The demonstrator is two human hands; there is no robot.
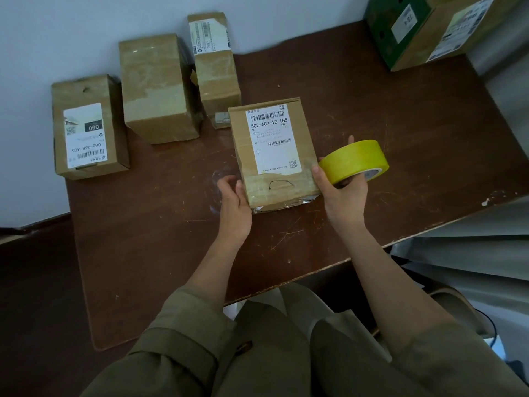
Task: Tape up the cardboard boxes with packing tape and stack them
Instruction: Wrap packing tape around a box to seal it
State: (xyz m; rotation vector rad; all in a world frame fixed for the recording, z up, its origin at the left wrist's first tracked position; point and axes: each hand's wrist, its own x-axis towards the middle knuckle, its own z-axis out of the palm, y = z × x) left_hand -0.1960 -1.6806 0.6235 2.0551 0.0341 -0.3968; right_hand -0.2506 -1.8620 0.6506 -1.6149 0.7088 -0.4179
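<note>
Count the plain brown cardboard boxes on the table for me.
4: one at the hands, three along the wall, left, middle, right. The far-right corner stack is cut off, so uncounted.

Hidden and cut-off parts around the labelled box

The labelled box (pixel 274 151) hides its own far side, and its small label print is too fine to read. To its right, the right hand (pixel 342 196) covers part of the yellow tape roll (pixel 355 161); its fingertips are out of sight. Far right and behind, a green box (pixel 395 27) and its neighbouring brown carton (pixel 455 30) are cut by the top edge.
</note>
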